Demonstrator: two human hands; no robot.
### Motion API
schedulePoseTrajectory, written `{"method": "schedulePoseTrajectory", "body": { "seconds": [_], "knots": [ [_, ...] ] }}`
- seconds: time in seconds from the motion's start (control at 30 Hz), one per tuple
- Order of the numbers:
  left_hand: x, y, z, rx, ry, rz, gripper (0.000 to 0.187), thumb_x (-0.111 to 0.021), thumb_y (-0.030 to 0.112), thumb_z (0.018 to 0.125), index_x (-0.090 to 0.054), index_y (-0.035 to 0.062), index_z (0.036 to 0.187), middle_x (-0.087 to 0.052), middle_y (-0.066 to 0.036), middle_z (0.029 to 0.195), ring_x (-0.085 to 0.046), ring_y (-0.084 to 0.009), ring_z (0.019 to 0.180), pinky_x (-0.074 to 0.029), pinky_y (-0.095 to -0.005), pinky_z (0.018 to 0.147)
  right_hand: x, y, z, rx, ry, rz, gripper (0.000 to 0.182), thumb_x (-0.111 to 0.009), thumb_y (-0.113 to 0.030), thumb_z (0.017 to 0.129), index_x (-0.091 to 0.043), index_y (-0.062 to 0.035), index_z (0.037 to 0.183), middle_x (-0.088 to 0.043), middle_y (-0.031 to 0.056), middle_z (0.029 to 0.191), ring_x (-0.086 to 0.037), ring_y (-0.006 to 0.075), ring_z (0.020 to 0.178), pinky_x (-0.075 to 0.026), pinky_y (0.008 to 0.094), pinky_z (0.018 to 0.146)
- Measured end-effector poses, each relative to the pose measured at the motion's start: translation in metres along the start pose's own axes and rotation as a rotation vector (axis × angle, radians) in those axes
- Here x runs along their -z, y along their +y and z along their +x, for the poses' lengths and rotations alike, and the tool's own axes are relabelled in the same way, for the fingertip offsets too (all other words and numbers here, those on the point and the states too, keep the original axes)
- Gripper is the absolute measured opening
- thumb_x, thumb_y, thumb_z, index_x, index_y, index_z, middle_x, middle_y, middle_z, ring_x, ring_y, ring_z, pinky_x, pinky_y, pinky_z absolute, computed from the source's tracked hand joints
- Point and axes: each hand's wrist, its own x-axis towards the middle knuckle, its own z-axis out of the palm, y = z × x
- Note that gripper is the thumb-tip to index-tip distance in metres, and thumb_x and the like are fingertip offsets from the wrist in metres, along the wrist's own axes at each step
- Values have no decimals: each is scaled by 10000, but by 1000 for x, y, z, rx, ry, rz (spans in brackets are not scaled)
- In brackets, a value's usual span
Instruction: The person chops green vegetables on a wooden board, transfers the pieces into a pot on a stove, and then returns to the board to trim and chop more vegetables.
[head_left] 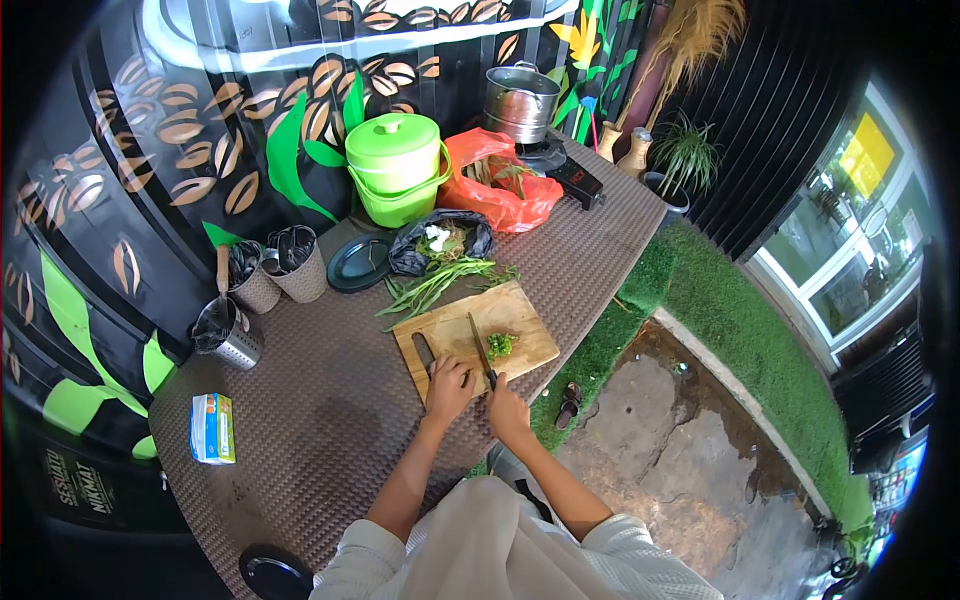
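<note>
On the brown tabletop (330, 400) the cutting board (520, 345) sits near the 3 o'clock edge and could slide. The right hand (507, 405) grips the knife (482, 350), blade beside chopped greens (500, 344) at 12 o'clock; the left hand (449, 385), pressed flat, risks a nick.

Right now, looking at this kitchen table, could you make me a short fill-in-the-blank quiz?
1. The right hand holds a ____ over the cutting board.
2. The left hand rests on the ____.
3. The lidded bucket is coloured ____.
4. The bag beside the steel pot is coloured ____.

Missing words: knife; cutting board; green; orange.
</note>
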Motion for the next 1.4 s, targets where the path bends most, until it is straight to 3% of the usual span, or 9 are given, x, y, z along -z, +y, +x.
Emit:
{"method": "schedulePoseTrajectory", "body": {
  "seconds": [0.3, 0.4, 0.57, 0.8, 0.9, 0.97, 1.17, 1.23, 1.4],
  "knots": [
    [5, 7, 3, -54, -20, 20, 136, -624, 20, 799, -696, 18, 914, -620, -105, 924, -545, -292, 941, -394, -389, 884, 22, 7, -9, 66, -6, 1, 297, -448, -293, 954, -394, -22, 1066, -631, 282, 780, -632, 461, 758, -494, 552, 665],
    [4, 10, 3, 145, -26, -134, 93, -602, 62, 843, -674, 9, 870, -622, -109, 939, -527, -287, 991, -385, -403, 912, 22, 4, -20, 39, -1, -29, 300, -454, -300, 952, -420, -15, 1042, -635, 269, 766, -635, 450, 751, -497, 544, 657],
    [4, 8, 4, -71, 47, -42, 88, -639, 56, 784, -670, 3, 848, -630, -122, 879, -557, -293, 935, -396, -402, 887, 8, 11, -17, 47, 19, -24, 309, -465, -305, 947, -449, -5, 1017, -637, 262, 743, -639, 440, 736, -503, 531, 642],
    [2, 8, 3, -65, 53, -53, 111, -671, 81, 731, -687, 10, 815, -635, -107, 885, -556, -281, 930, -410, -399, 877, 6, 12, 3, 77, 29, 9, 313, -464, -288, 947, -438, 13, 1025, -631, 282, 753, -634, 451, 723, -506, 530, 630],
    [1, 4, 3, -43, 37, -25, 136, -671, 78, 741, -692, 19, 862, -639, -99, 893, -554, -287, 926, -409, -402, 888, 19, 4, 2, 97, 13, -7, 304, -460, -270, 950, -416, 17, 1041, -635, 280, 760, -636, 449, 716, -512, 529, 628],
    [-3, -1, 3, -11, -10, -98, 240, -664, 52, 751, -645, 33, 990, -644, -90, 916, -554, -298, 947, -406, -410, 902, 21, 0, -2, 123, 10, -20, 298, -458, -260, 952, -404, 17, 1047, -637, 278, 762, -640, 443, 709, -517, 526, 619],
    [2, 7, 4, 75, -24, -169, 328, -654, 34, 786, -511, 47, 1081, -657, -86, 924, -566, -312, 982, -385, -432, 911, -3, -4, -11, 89, 98, -93, 267, -466, -235, 946, -405, 6, 1044, -634, 259, 705, -651, 415, 661, -527, 516, 566],
    [8, 13, 4, 75, -48, -157, 340, -653, 34, 792, -496, 44, 1093, -656, -89, 927, -570, -307, 983, -389, -430, 910, -9, -5, -7, 65, 0, -162, 260, -473, -173, 913, -417, 24, 1073, -661, 234, 769, -670, 403, 702, -553, 464, 591],
    [1, 7, 3, 128, -95, -185, 337, -631, 43, 819, -482, 55, 1120, -640, -84, 968, -545, -311, 1015, -388, -431, 933, -3, 4, 22, 141, 54, -58, 261, -471, -190, 917, -418, 10, 1078, -660, 247, 782, -665, 420, 718, -544, 494, 625]
  ]
}}
